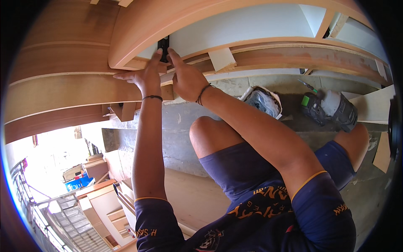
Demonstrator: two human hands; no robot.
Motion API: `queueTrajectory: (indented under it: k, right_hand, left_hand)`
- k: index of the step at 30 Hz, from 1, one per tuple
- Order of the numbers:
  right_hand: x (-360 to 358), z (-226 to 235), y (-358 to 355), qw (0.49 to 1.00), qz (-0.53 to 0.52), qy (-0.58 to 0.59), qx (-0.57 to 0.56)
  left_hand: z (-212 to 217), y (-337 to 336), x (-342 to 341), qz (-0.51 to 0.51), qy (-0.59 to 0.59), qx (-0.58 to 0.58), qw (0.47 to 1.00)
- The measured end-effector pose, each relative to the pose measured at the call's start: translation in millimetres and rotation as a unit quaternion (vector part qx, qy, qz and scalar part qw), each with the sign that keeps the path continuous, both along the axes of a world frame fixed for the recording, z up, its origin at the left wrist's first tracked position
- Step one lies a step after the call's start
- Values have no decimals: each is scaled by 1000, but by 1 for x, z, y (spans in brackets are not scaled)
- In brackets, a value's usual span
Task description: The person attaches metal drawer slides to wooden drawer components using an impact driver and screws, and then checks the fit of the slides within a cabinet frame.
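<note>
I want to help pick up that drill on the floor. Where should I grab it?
Probably the drill's dark handle, the part with the green patch, on its left end. It lies flat on the concrete floor with that end clear, so reach down from above and wrap your fingers around it, away from the tip.

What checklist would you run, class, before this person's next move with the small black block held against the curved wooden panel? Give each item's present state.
1. Left hand steadies the work: ok, palm flat on the curved wooden panel, a finger up at the small black block.
2. Right hand on the block: ok, a finger touches it from the right.
3. Block seated flush: cannot tell, fingers hide its lower part.
4. Grey and black power tool with green patch within reach: ok, lying on the concrete floor beside the right knee.
5. Fastener present at the block: cannot tell.
</note>
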State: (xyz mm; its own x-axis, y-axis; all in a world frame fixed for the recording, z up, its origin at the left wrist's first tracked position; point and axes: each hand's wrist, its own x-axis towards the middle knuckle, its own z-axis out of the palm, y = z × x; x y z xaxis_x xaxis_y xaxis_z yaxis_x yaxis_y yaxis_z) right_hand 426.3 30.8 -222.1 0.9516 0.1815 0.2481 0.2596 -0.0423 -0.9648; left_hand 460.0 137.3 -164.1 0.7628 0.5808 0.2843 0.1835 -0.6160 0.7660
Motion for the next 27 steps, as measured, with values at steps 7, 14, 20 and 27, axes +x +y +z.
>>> queueTrajectory:
  k: [7, 14, 20, 27]
  right_hand:
    - [4, 0, -1, 999, 21, 7, -37]
    - [4, 1, -1, 998, 23, 10, -50]
    - [1, 7, -3, 998, 37, 18, -50]
    - [1, 7, -5, 998, 34, 17, -59]
  left_hand:
    - [5, -8, -5, -14, -7, -18, 1000]
    - [4, -10, -4, -21, -32, -23, 999]
    - [-1, -3, 0, -8, -40, -10, 999]
    - [-2, -4, -1, -5, -35, -10, 999]
